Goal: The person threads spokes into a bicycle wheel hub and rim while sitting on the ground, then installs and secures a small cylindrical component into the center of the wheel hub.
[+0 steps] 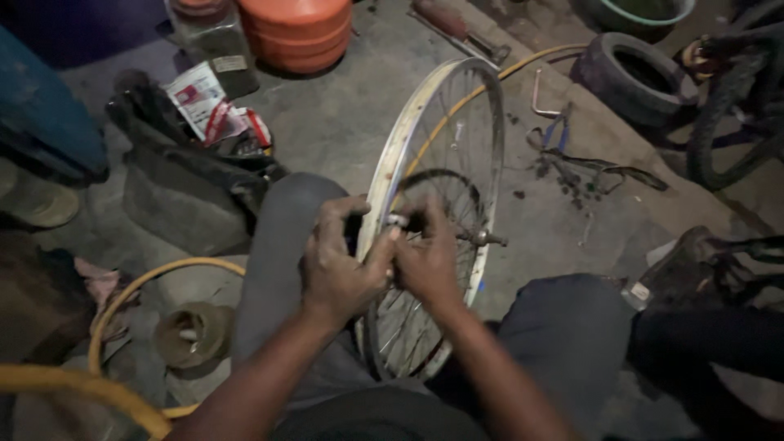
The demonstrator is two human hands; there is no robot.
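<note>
At the bottom centre of the frame, nearest the camera, two forearms are being extended over grey-trousered knees (pixel 282 245), and a bare bicycle wheel (pixel 441 163) is being held upright between those knees, running from the lower centre up to the upper middle of the frame. The left hand (pixel 339 261) is being closed around the near edge of the rim, fingers curled over it. The right hand (pixel 429 261) is being pinched shut on a small metal tool (pixel 398 220) set against the rim where a spoke meets it; what exactly the tool bites on cannot be told. The hub axle (pixel 486 238) is being left free at centre right. It is judged that the work is best done with the rim kept steady by the left hand and the tool kept square, turned in small amounts. A yellow hose (pixel 122 302) is lying at lower left, an orange container (pixel 298 28) at the top, pliers (pixel 557 131) and an old tyre (pixel 637 77) at upper right.
</note>
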